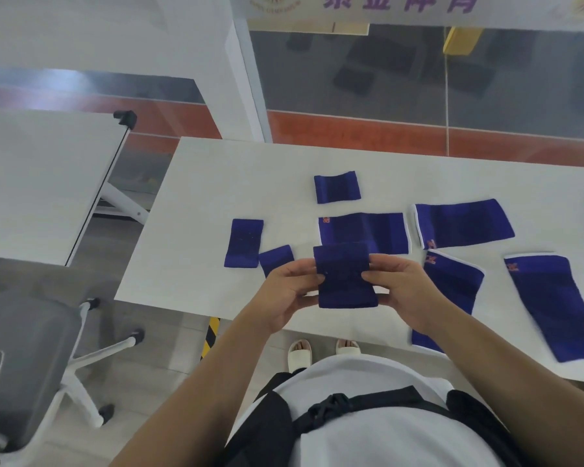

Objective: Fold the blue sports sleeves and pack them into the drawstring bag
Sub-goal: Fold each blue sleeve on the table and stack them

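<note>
Here both hands, left (pixel 284 291) and right (pixel 402 288), grip a folded blue sleeve (pixel 346 276) above the table (pixel 216 183).

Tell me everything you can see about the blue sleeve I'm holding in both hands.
The sleeve is a small, dark blue rectangle of soft, knit-looking fabric, apparently folded, with no white trim or logo showing. It is lifted above the near edge of the table. The left hand pinches its left edge, the right hand its right edge, thumbs on the front.

left hand (pixel 285 291), right hand (pixel 398 289), fingers (pixel 373 276) pinching inward
</note>
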Demonstrator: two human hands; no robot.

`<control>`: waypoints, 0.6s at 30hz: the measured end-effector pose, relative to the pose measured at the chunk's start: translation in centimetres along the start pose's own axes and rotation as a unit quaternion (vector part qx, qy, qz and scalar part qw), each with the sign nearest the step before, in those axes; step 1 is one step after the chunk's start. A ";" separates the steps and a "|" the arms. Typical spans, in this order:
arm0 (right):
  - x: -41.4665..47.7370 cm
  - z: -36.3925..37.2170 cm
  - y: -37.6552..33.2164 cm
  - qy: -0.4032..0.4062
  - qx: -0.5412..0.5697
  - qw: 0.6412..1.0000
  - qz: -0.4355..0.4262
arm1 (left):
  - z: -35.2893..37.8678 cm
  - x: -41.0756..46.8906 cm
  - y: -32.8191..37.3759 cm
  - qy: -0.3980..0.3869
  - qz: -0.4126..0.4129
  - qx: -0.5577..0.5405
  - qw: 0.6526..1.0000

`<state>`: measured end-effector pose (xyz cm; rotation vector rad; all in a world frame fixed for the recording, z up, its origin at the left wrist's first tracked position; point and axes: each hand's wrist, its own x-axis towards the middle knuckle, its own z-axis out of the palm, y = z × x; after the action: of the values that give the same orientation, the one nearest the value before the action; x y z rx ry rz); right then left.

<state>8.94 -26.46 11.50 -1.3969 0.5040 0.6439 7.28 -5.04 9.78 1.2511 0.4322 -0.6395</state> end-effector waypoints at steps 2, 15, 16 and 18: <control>-0.4 -0.5 -0.7 -0.046 0.028 0.998 -0.022 | 0.1 -0.6 0.6 -0.017 0.036 -0.012 0.999; 0.0 -0.5 -0.1 -0.086 0.012 0.995 -0.053 | 1.1 -2.5 -0.3 0.042 0.020 0.059 0.997; 0.1 -0.3 0.1 -0.088 -0.001 0.995 -0.047 | 1.1 -2.6 -0.6 0.051 0.025 0.051 0.997; 0.4 0.2 0.6 -0.105 -0.022 0.994 -0.014 | 0.9 -2.9 -1.1 0.075 0.028 0.039 0.996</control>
<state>8.83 -26.23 10.85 -1.3577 0.3036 0.7730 4.39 -5.54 11.03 1.3869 0.4989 -0.5201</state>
